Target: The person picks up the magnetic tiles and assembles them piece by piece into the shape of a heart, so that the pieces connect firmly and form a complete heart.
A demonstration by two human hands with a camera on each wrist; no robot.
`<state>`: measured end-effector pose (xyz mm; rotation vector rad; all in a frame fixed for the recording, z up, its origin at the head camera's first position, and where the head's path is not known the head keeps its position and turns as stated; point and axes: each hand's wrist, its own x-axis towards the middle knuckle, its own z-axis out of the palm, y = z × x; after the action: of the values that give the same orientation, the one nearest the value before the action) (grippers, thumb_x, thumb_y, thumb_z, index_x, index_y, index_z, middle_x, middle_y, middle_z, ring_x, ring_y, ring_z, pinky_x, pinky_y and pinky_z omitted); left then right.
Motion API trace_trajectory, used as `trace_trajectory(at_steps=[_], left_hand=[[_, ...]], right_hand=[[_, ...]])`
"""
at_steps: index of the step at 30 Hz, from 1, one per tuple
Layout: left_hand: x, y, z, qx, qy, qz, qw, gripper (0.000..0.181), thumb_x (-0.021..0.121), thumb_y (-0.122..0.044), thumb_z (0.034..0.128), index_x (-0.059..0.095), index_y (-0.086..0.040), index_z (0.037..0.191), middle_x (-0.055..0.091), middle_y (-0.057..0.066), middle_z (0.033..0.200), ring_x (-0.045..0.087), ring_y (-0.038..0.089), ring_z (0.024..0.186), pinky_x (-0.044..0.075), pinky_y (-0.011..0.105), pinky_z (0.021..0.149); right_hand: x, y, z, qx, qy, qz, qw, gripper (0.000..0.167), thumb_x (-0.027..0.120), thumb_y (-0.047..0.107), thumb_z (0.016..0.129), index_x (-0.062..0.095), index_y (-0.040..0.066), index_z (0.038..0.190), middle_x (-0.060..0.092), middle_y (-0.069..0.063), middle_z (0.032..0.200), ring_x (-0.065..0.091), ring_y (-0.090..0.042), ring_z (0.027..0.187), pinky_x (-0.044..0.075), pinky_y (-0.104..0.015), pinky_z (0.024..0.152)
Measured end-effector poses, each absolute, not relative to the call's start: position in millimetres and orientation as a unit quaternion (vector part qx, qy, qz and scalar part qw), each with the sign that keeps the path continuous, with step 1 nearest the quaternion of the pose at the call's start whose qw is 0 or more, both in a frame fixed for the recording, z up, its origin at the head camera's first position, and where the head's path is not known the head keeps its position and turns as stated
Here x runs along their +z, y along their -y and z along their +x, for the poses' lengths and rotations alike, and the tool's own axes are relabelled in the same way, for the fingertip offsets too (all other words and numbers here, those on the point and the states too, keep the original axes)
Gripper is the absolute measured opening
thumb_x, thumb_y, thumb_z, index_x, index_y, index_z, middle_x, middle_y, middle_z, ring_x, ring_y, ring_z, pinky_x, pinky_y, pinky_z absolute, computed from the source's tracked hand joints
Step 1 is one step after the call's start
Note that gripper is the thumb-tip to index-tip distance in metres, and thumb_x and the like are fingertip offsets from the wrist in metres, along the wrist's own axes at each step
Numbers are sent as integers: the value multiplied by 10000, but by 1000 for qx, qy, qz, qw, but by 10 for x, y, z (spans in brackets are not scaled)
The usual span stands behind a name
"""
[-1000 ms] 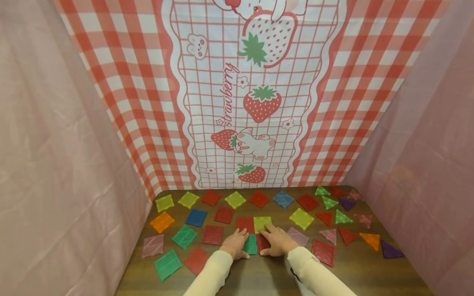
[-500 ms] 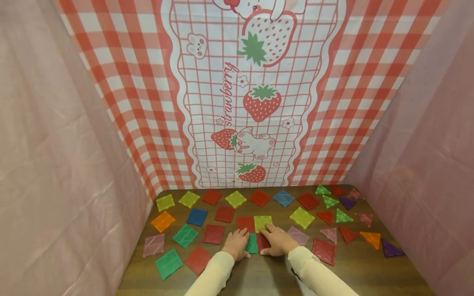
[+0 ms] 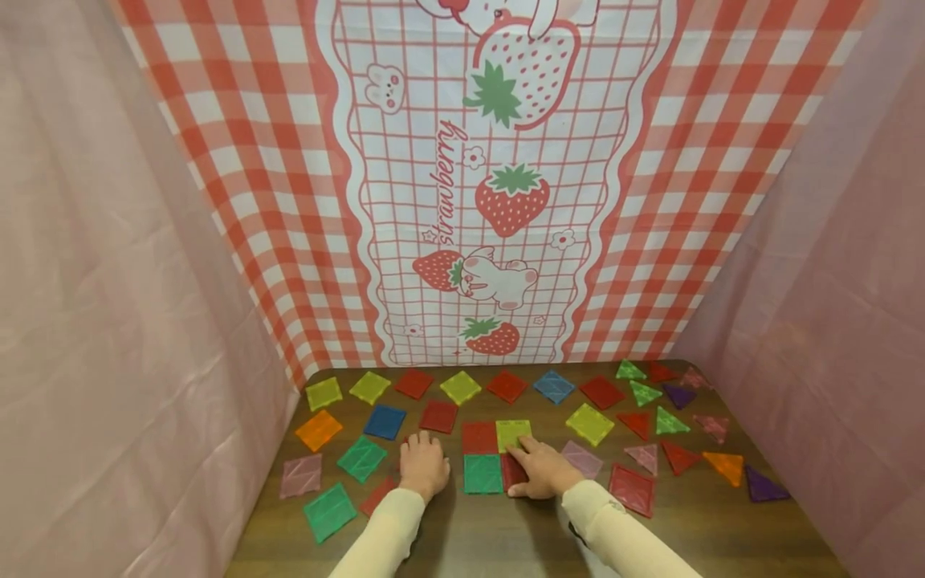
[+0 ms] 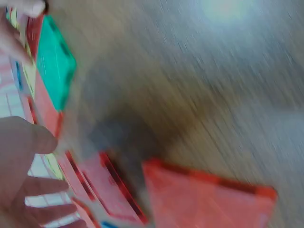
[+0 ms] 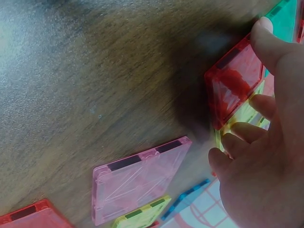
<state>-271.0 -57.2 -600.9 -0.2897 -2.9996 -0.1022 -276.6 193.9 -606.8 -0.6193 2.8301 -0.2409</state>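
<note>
A two-by-two block of square magnetic tiles lies flat on the table. It has a red tile (image 3: 479, 437) and a yellow tile (image 3: 513, 432) at the back, a green tile (image 3: 482, 474) and a dark red tile (image 5: 233, 85) in front. My right hand (image 3: 542, 470) rests on the block's right side, thumb at the dark red tile's near edge, fingertips over the yellow tile. Left of the block is my left hand (image 3: 424, 466), over a red square tile that it mostly hides. In the left wrist view its fingers (image 4: 45, 186) are spread, with no tile between them.
Loose square tiles surround the block, among them a blue tile (image 3: 384, 421), a green tile (image 3: 329, 512), a pink tile (image 3: 581, 460) and a red tile (image 3: 632, 490). Triangular tiles, such as a purple triangle (image 3: 764, 485), lie at the right. A checked cloth (image 3: 267, 160) hangs behind the table.
My left hand has left the green tile and moved left, over the loose red tile. The green tile now shows whole. My right hand stays where it was.
</note>
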Motion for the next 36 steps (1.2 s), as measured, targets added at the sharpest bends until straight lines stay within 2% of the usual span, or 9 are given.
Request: trace_trajectory(at_steps=[2, 6, 8, 12, 21, 26, 28, 31, 36], left_hand=[[-6006, 662, -2718, -52, 995, -50, 66, 437, 742, -342, 900, 663, 9, 1149, 582, 207, 1125, 557, 383, 1062, 489, 514, 891], [-6035, 776, -2694, -72, 997, -3, 25, 519, 738, -365, 910, 617, 8, 1250, 567, 258, 1197, 551, 442, 1122, 499, 562, 908], [-6073, 795, -2680, -77, 997, 2, 9, 503, 726, -355, 923, 609, -2, 1261, 567, 256, 1191, 555, 443, 1119, 501, 570, 902], [-6157, 779, -2658, -87, 996, 1, 13, 435, 705, -294, 944, 614, 17, 1234, 569, 260, 1129, 565, 425, 1079, 512, 548, 886], [-6152, 714, -2637, -95, 994, -3, 54, 436, 794, -310, 856, 621, 45, 1040, 572, 276, 997, 579, 393, 931, 565, 502, 756], [-6086, 697, -2646, -133, 989, -30, 66, 312, 718, -229, 805, 639, 49, 925, 678, 233, 876, 677, 413, 821, 579, 499, 717], [-6037, 669, -2660, -165, 984, -41, 59, 251, 672, -219, 801, 637, 28, 831, 696, 207, 822, 694, 400, 764, 575, 511, 687], [-5976, 630, -2689, -206, 977, -47, 22, 228, 600, -207, 859, 585, -37, 707, 676, 184, 789, 668, 368, 707, 555, 506, 637], [-5917, 583, -2742, -251, 966, -54, -44, 369, 511, -211, 933, 430, -145, 579, 501, 75, 617, 459, 221, 579, 426, 392, 571]], right_hand=[[-6057, -1938, -2766, -84, -967, -211, 116, 840, 756, 519, 862, 469, 68, 1510, 385, -260, 1562, 422, -449, 1418, 375, -541, 1152], [-6048, -1934, -2765, -80, -967, -214, 115, 841, 765, 522, 852, 480, 69, 1502, 399, -260, 1552, 447, -458, 1393, 393, -533, 1140], [-6052, -1937, -2765, -81, -967, -212, 114, 841, 769, 518, 850, 483, 67, 1499, 399, -264, 1550, 444, -455, 1397, 393, -532, 1140], [-6064, -1947, -2765, -79, -968, -210, 114, 838, 756, 521, 860, 472, 74, 1509, 389, -260, 1560, 429, -442, 1416, 385, -532, 1147], [-6075, -1943, -2745, -89, -968, -208, 108, 830, 776, 510, 847, 491, 76, 1494, 405, -265, 1547, 467, -460, 1375, 406, -540, 1127], [-6071, -1931, -2736, -100, -966, -212, 107, 828, 785, 492, 846, 492, 62, 1489, 410, -274, 1541, 472, -462, 1368, 412, -545, 1120], [-6060, -1931, -2736, -103, -967, -209, 106, 826, 789, 484, 845, 492, 59, 1488, 411, -272, 1540, 472, -461, 1368, 412, -546, 1120], [-6050, -1931, -2743, -103, -967, -207, 104, 818, 798, 468, 842, 498, 49, 1478, 418, -272, 1533, 470, -459, 1370, 412, -549, 1118], [-6035, -1923, -2745, -101, -968, -206, 103, 813, 819, 454, 824, 513, 55, 1463, 433, -270, 1521, 483, -467, 1353, 415, -560, 1111]])
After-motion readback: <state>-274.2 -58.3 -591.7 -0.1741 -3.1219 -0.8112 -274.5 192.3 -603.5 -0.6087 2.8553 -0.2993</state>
